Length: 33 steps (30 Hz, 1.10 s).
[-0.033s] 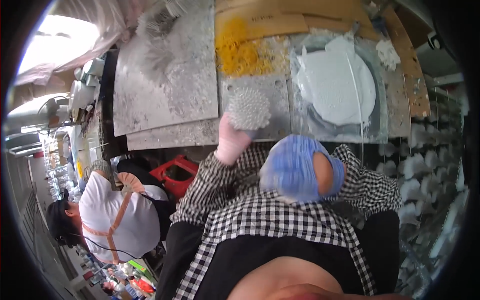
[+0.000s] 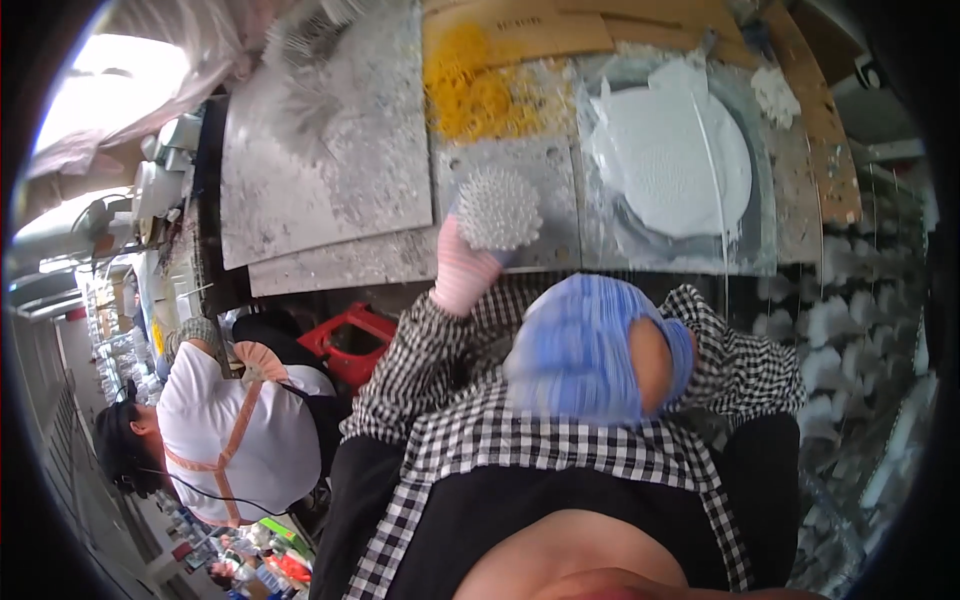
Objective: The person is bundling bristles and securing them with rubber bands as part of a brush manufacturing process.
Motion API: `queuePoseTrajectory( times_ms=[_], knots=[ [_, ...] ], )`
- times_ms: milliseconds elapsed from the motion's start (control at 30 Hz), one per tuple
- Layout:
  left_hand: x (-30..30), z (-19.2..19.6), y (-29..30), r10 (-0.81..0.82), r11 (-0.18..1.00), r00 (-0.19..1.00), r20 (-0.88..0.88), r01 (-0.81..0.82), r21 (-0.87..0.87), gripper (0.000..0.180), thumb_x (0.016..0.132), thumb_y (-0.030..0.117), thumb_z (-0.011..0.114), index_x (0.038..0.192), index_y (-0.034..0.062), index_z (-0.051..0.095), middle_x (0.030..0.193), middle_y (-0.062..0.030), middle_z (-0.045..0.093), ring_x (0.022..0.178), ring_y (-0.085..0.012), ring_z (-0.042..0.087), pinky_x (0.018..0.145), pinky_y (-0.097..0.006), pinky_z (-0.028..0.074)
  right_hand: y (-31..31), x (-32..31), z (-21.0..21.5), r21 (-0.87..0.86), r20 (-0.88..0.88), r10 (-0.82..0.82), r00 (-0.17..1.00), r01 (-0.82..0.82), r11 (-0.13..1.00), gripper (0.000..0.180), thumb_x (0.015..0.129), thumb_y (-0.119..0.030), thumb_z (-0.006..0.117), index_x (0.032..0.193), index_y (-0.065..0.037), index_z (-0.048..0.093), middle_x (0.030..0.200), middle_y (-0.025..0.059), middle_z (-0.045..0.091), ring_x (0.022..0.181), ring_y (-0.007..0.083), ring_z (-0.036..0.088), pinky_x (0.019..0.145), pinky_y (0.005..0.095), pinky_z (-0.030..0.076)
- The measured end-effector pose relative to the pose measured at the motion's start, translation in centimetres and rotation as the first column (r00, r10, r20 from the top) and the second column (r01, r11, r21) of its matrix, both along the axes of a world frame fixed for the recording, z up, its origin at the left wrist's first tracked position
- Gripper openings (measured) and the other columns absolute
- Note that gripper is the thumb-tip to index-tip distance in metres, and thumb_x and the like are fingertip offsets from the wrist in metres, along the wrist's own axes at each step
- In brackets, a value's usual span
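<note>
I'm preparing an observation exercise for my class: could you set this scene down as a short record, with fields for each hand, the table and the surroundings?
Left hand: pink-striped glove, holding a pale spiky ball
Right hand: blue-striped glove, blurred, in front of the body; contents cannot be told
Table, middle: loose yellow pieces beyond the ball
Table, right: broad, roundish patch of white paste
Nearby, left: red stool; farther left, a co-worker in a white top

The left glove (image 2: pixel 466 274) is pale-striped pink, the right glove (image 2: pixel 575 350) blue (streaked paler). The spiky ball (image 2: pixel 498 208) is silvery; the shirt (image 2: pixel 560 446), black-and-white checked.
</note>
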<state>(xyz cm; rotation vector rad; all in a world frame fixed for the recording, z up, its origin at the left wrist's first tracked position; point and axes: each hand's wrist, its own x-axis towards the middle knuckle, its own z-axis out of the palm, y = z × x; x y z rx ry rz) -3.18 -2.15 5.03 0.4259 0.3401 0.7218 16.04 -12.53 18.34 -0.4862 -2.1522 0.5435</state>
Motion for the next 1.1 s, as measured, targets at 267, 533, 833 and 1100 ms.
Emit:
queuePoseTrajectory(
  times_ms=[267, 533, 833, 1100],
  knots=[
    [-0.6, -3.5, 0.4, 0.246, 0.721, 0.748, -0.616, 0.284, 0.633, 0.049, 0.101, 0.03, 0.049, 0.141, 0.0014, 0.05, 0.138, -0.0141, 0.06, 0.123, -0.0302, 0.059, 0.106, -0.044, 0.048, 0.6, -2.8, 8.8, -0.162, -0.337, 0.142, 0.931, -0.206, 0.965, 0.021, 0.082, -0.025, 0.069, 0.096, -0.012, 0.075, 0.091, 0.0081, 0.07, 0.074, 0.0238, 0.068, 0.062, 0.036, 0.055],
    [-0.1, -0.6, -0.2, 0.456, 0.574, 0.544, -0.704, 0.425, 0.7, 0.043, 0.096, 0.029, 0.061, 0.134, 0.0094, 0.059, 0.13, -0.0023, 0.067, 0.12, -0.0208, 0.062, 0.107, -0.033, 0.047, -2.1, -8.4, 6.5, -0.228, -0.764, -0.309, 0.566, 0.211, 0.951, 0.016, 0.076, -0.022, 0.074, 0.085, -0.009, 0.076, 0.079, 0.0062, 0.068, 0.066, 0.0216, 0.064, 0.054, 0.0333, 0.051],
    [-0.2, 1.0, -1.0, 0.451, 0.723, 0.617, -0.645, 0.171, 0.669, 0.052, 0.078, 0.004, 0.082, 0.125, -0.0006, 0.06, 0.119, -0.0087, 0.072, 0.107, -0.0183, 0.069, 0.096, -0.031, 0.053, -0.9, -10.9, 6.6, -0.188, -0.872, -0.297, 0.389, 0.293, 0.937, 0.013, 0.072, -0.018, 0.076, 0.082, -0.01, 0.075, 0.084, 0.0051, 0.067, 0.062, 0.0204, 0.061, 0.05, 0.0316, 0.047],
    [-0.2, 2.1, -1.6, 0.478, 0.7, 0.597, -0.644, 0.183, 0.69, 0.048, 0.077, 0.003, 0.082, 0.121, -0.0017, 0.063, 0.116, -0.0094, 0.073, 0.106, -0.0185, 0.069, 0.094, -0.032, 0.053, -1.5, -9.9, 6.1, -0.128, -0.827, -0.317, 0.464, 0.393, 0.91, 0.011, 0.07, -0.023, 0.076, 0.076, -0.015, 0.075, 0.078, -0.0002, 0.071, 0.061, 0.0192, 0.063, 0.05, 0.034, 0.049]
  ],
)
